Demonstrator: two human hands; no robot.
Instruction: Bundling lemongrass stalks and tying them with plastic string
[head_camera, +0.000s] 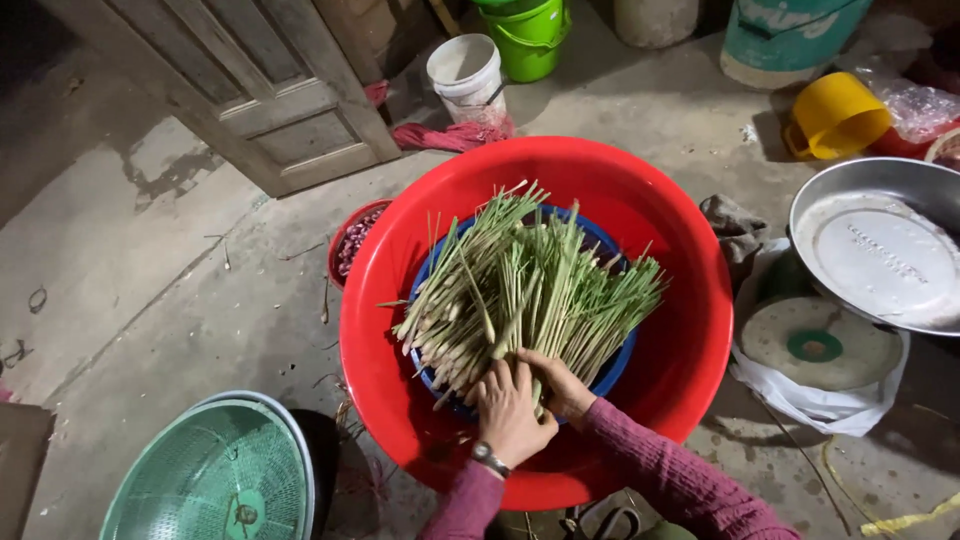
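both hands down in the red basin (690, 330), working the pile of green stalks (520, 290) that sits in a blue bowl (612, 372) inside it. left hand (508, 410), watch on the wrist, fingers curled down over the stalk butts, pressing and gripping them. right hand (562, 385) closed around the near ends just beside it, thumbs nearly touching. looks like the stalks are already gathered and roughly aligned, tips fanned toward the far rim; some stick out loose on the left. tight on the right: metal pan (880, 250) and round scale (815, 345) close by. green strainer (215, 475) near left. open concrete floor (150, 290) to the left, buckets at the back.
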